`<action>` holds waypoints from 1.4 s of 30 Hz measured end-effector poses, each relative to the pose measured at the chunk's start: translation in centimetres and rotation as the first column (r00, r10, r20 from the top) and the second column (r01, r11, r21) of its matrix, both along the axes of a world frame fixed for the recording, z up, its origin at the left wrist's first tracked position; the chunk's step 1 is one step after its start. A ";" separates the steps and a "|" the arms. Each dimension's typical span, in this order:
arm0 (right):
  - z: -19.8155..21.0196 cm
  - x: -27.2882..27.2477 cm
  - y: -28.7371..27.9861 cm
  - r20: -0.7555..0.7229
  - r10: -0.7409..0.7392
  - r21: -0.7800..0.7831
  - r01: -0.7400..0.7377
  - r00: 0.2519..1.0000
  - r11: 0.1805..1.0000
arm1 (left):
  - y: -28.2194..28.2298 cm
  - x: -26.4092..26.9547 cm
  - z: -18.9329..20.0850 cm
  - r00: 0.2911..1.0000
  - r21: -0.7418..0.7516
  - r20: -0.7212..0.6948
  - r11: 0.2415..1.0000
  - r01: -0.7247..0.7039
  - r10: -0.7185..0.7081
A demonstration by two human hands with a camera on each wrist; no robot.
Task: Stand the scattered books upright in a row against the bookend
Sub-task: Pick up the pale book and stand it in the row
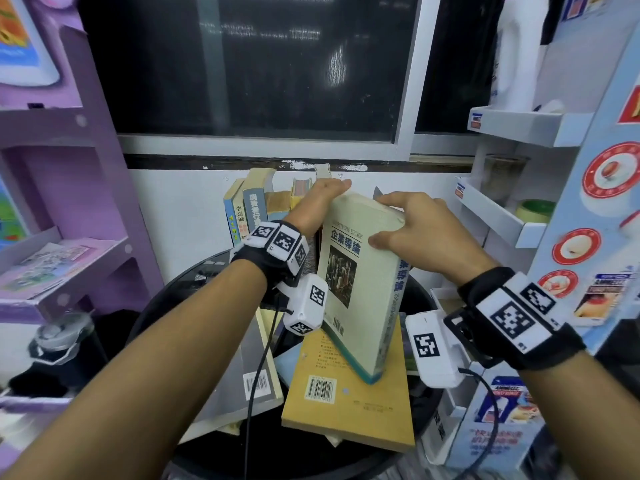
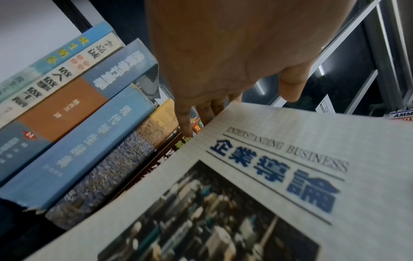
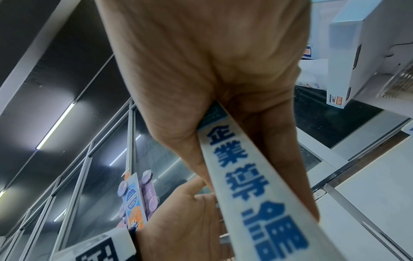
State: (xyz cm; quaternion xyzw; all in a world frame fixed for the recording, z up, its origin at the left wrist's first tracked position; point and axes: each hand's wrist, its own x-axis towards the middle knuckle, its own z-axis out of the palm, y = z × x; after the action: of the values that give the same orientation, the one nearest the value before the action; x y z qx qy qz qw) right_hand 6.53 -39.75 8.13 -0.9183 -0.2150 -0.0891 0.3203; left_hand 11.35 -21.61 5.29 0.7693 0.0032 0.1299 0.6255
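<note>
left of frame in the head view: purple shelf unit (image 1: 100,140), well apart from the work. the round black table (image 1: 311,455) sits bottom centre, its front rim bare.

row of upright books (image 1: 249,209) stands centre frame against the white wall, spines facing the camera, leaning slightly left. in the left wrist view the spines run side by side, the blue spine book (image 2: 73,151) among them. bookend: cannot tell where it is.

left hand (image 1: 320,199) sits at the right end of the row, fingers straight and close together, slid between the last standing book and the cream book (image 1: 360,278); thumb sticks out free over the cream book's top edge. it presses, no wrap visible.

cream book is centre frame, held off flat: long axis near vertical, top tipped away and left toward the row, front cover facing left and toward the camera, spine to the right. lower corner rests on the yellow book (image 1: 349,393), which lies flat with its barcode up. a grey book (image 1: 242,368) lies flat just left of it, under the left forearm.

right hand (image 1: 415,230) pinches the cream book's top end at the spine, thumb on the cover, fingers on the far side.

right of frame: white shelf unit (image 1: 502,216) near the right hand, tight room there.
</note>
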 end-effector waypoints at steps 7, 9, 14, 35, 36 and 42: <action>0.6 1.4 -0.5 0.021 -0.054 0.021 0.053 0.998 0.998 | 2.0 1.5 0.9 0.983 0.083 0.099 0.983 -0.165 0.156; 0.9 1.9 -0.6 0.016 -0.068 0.007 0.068 0.998 0.998 | 2.6 2.1 0.6 0.982 0.122 0.083 0.976 -0.180 0.170; 1.4 3.1 -0.2 0.050 -0.086 -0.018 0.087 0.995 0.996 | 3.2 3.6 -0.1 0.978 0.207 0.084 0.957 -0.204 0.191; -1.5 14.6 6.4 0.127 -0.161 -0.007 0.163 0.979 0.987 | 6.1 10.5 -1.2 0.968 0.393 0.214 0.896 -0.209 0.132; -1.8 15.1 6.8 0.129 -0.162 -0.010 0.164 0.978 0.986 | 6.3 10.7 -1.3 0.967 0.385 0.223 0.900 -0.204 0.123; -3.6 17.4 8.2 0.124 -0.169 -0.011 0.171 0.978 0.985 | 7.5 11.6 -2.5 0.972 0.297 0.231 0.947 -0.118 0.049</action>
State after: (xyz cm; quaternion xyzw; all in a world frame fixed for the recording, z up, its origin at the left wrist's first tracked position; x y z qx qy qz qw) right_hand 23.91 -31.58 4.57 -0.9294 -0.1560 -0.1703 0.2878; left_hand 22.92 -14.09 2.76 0.8376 -0.0537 0.2399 0.4878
